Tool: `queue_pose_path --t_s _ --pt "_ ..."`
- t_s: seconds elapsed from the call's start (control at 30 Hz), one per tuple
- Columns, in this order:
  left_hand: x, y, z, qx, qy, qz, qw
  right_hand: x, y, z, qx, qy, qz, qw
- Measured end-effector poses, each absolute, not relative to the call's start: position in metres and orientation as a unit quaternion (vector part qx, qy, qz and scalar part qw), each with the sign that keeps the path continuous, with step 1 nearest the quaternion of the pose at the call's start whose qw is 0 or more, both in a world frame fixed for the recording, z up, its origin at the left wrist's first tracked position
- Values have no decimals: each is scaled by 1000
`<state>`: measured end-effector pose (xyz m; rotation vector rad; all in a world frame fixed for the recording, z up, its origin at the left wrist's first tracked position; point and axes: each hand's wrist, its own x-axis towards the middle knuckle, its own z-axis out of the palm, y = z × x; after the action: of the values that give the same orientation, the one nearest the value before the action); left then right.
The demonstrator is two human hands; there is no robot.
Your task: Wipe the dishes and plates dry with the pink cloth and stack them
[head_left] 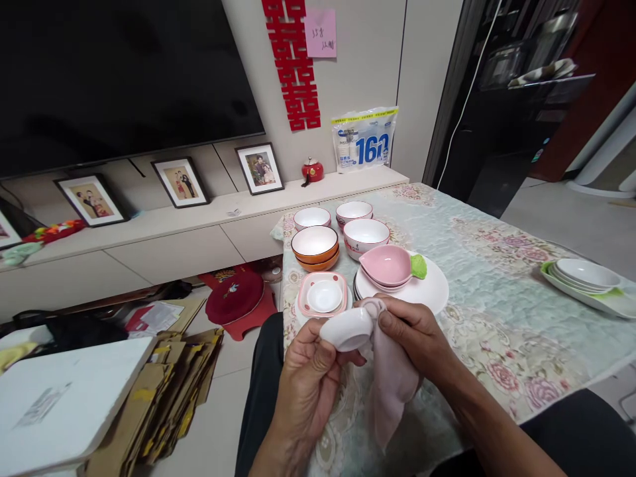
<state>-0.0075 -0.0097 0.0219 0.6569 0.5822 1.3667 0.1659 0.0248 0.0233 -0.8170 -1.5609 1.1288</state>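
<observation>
Head view: a small white dish (pixel 348 330) is held above the near part of the table (pixel 501 298), tilted, with its base apparently turned toward the camera; its rim is gripped by the left hand (pixel 309 371), while a pink cloth (pixel 395 377) is pinched by the right hand (pixel 415 328) and pressed to the dish's far right edge. The step in hand is judged to be wiping. It is best done with the rim held firmly but lightly, the dish being turned little by little so that rim, hollow and base are all reached by the cloth. The loose tail of the cloth is better gathered up, and the dish better held clear of the pink bowls (pixel 387 266) and the white plate (pixel 434 285) just beyond, since a slip could chip something. The dish's hollow is mostly hidden, as are several right fingertips behind the cloth; whether any wetness or dirt is left cannot be told. The cloth's lower end is blurred, the plate is partly covered by the bowls and right hand, and both forearms are cut off by the lower edge
</observation>
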Motion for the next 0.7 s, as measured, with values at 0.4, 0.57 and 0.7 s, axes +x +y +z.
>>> queue_pose_path --t_s 0.4,0.57,0.7 --pt "-22 -7 24 346 341 682 547 144 17 15 -339 -876 215 268" --pt "-32 -9 20 625 395 559 376 171 11 36 -428 -845 192 258" --pt "-26 -11 23 739 352 466 336 190 2 48 -406 -849 206 268"
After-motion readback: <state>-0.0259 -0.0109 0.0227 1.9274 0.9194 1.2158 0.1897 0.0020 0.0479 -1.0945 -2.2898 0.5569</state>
